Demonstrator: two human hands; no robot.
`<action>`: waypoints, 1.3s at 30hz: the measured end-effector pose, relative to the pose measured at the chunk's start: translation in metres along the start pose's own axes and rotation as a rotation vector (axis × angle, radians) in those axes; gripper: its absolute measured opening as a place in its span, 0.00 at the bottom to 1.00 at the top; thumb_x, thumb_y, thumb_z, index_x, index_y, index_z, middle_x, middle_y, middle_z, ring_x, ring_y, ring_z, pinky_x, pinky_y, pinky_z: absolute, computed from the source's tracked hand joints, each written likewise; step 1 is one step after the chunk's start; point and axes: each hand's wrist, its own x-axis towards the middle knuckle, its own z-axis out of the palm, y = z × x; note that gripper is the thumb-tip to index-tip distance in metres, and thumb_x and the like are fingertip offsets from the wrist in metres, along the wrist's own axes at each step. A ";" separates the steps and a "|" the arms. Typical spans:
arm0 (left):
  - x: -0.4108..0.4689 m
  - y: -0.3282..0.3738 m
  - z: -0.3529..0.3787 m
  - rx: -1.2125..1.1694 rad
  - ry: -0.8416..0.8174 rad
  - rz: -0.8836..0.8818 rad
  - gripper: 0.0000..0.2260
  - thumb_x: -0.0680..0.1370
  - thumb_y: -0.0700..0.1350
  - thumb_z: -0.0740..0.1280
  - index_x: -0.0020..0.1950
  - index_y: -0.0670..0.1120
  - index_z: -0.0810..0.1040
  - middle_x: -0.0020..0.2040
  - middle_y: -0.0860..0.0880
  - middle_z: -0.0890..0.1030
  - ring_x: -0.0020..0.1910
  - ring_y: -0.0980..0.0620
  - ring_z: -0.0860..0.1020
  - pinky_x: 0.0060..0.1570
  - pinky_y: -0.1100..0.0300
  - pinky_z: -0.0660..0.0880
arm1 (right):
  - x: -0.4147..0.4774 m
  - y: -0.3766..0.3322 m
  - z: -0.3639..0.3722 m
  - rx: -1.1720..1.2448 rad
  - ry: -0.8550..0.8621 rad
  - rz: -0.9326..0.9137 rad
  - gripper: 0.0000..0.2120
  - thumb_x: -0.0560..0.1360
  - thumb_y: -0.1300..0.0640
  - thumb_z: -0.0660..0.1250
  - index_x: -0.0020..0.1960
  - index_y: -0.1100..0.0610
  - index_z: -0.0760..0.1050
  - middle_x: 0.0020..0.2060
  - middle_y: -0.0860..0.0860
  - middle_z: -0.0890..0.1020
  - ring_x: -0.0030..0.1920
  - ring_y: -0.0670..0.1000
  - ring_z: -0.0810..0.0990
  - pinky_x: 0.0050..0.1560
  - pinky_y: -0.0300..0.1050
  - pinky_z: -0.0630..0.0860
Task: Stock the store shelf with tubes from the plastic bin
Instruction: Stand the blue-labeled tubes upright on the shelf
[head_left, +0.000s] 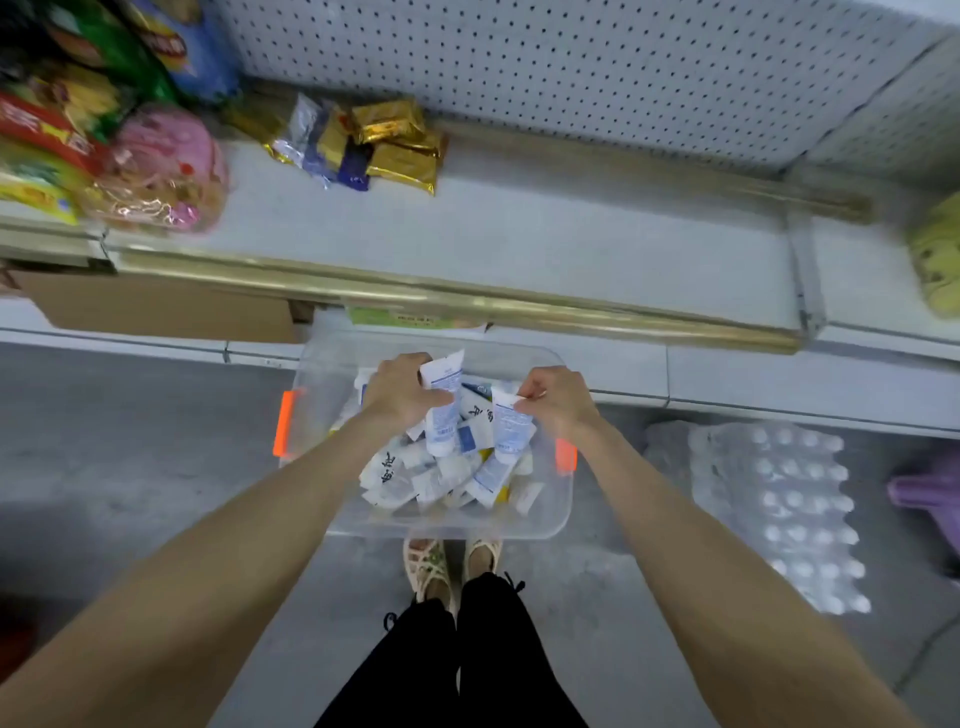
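While the clear plastic bin sits on the floor below the white shelf, the left hand grips one white tube over it. The right hand pinches another tube by its flat end. More tubes lie piled inside the bin.

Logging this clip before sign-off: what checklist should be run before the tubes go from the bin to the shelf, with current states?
1. Left hand grips a white-and-blue tube: ok.
2. Right hand pinches a second tube: ok.
3. Both tubes lifted clear of the clear plastic bin: cannot tell.
4. Bare space on the white shelf, right of the gold packets: ok.
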 end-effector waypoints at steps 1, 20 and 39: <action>-0.005 0.014 -0.012 0.019 0.011 0.031 0.19 0.69 0.49 0.74 0.57 0.43 0.77 0.52 0.43 0.79 0.54 0.43 0.76 0.46 0.57 0.69 | -0.005 -0.008 -0.014 -0.021 0.041 -0.026 0.04 0.68 0.64 0.71 0.41 0.58 0.79 0.42 0.54 0.82 0.42 0.48 0.76 0.39 0.35 0.70; -0.120 0.311 -0.183 -0.050 0.301 0.824 0.07 0.69 0.45 0.75 0.38 0.44 0.79 0.35 0.47 0.79 0.31 0.52 0.73 0.30 0.61 0.67 | -0.165 -0.149 -0.325 0.034 0.696 -0.437 0.03 0.70 0.63 0.73 0.41 0.59 0.78 0.32 0.47 0.78 0.33 0.45 0.75 0.36 0.35 0.74; -0.034 0.534 -0.147 -0.163 0.325 0.835 0.12 0.68 0.43 0.76 0.49 0.43 0.82 0.45 0.47 0.82 0.42 0.53 0.78 0.42 0.62 0.73 | -0.096 -0.108 -0.557 0.225 0.698 -0.508 0.03 0.72 0.64 0.71 0.42 0.61 0.77 0.38 0.55 0.80 0.35 0.49 0.78 0.40 0.40 0.81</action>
